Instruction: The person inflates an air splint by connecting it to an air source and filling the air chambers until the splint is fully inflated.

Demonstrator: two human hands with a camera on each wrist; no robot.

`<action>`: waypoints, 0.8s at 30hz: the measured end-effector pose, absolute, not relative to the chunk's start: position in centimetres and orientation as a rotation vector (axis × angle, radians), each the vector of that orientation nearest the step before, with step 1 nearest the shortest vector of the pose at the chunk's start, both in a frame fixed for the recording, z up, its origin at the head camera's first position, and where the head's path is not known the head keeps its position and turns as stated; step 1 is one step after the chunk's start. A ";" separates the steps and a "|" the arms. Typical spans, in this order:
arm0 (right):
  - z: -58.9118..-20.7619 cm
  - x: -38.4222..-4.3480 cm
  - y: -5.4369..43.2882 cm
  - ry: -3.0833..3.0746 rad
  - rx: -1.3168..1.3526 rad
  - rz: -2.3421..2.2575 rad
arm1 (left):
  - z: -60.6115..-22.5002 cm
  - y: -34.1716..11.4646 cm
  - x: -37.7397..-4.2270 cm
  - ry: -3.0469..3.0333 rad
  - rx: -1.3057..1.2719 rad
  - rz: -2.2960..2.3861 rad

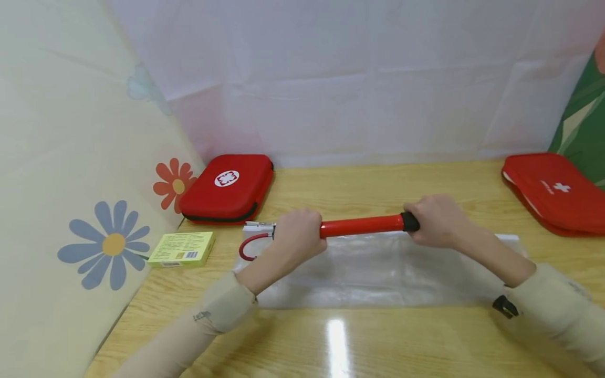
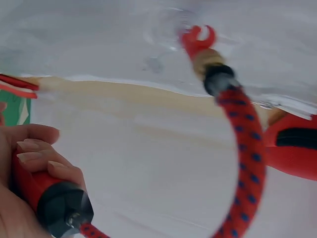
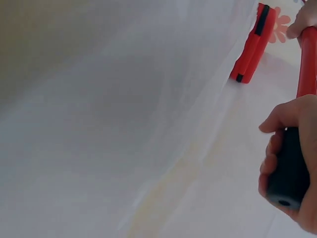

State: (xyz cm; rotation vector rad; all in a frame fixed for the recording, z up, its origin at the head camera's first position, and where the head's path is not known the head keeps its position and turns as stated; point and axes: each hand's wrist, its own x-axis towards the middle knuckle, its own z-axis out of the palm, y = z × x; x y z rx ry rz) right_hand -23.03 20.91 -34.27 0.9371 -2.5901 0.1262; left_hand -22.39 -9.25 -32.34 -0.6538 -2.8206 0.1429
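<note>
Over the table, my two hands hold a red hand pump (image 1: 361,226) nearly level. My left hand (image 1: 298,231) grips the barrel near its hose end, fingers wrapped round it. The right hand (image 1: 435,220) grips the black handle (image 3: 288,171) at the other end. From the pump's left end curves a red hose (image 2: 250,158) with dark blue dots. Its brass-and-black fitting (image 2: 214,69) has a red forked tip and overlaps a clear plastic sheet or bag (image 1: 368,273) in the left wrist view. That plastic lies beneath the pump, partly behind my forearms.
A red zipped case (image 1: 217,197) with a white emblem stands at the back left. A yellow-green box (image 1: 181,249) lies in front of it. At the far right rests a red first-aid pouch (image 1: 562,194). A pale cloth backdrop (image 1: 354,94) borders the wooden table (image 1: 387,189).
</note>
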 end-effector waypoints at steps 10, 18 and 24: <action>-34.9 -23.5 24.4 -2.576 0.899 0.081 | -32.0 -12.2 -23.1 -2.873 -0.620 0.180; -33.9 -22.9 22.1 -2.630 0.817 0.071 | -32.0 -10.4 -23.1 -2.923 -0.550 0.156; -33.3 -22.6 19.6 -2.690 0.787 0.095 | -31.9 -9.3 -23.0 -2.849 -0.548 0.164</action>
